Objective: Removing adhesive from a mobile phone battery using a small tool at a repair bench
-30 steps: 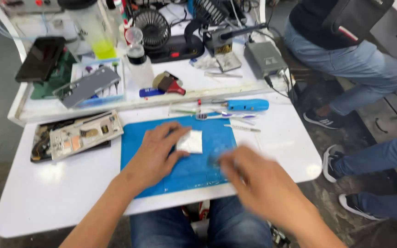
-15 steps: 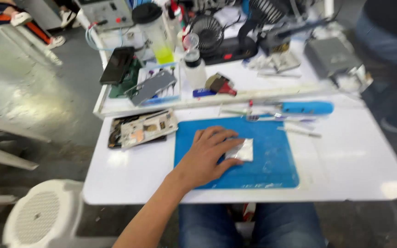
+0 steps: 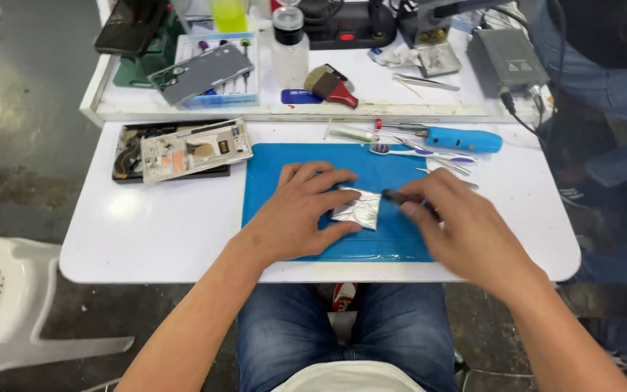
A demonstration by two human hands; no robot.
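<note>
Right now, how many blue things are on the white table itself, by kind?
Blue mat: 1
Blue-handled driver: 1
Total: 2
The left hand presses a foil-covered part on the mat; the right hand holds a dark tool to it.

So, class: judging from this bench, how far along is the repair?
Done: the opened phone lies stripped beside the blue mat. In hand: the left hand pins a silvery foil-wrapped part while the right hand brings a dark tool to its edge. Left: the grey back cover is still off.
</note>
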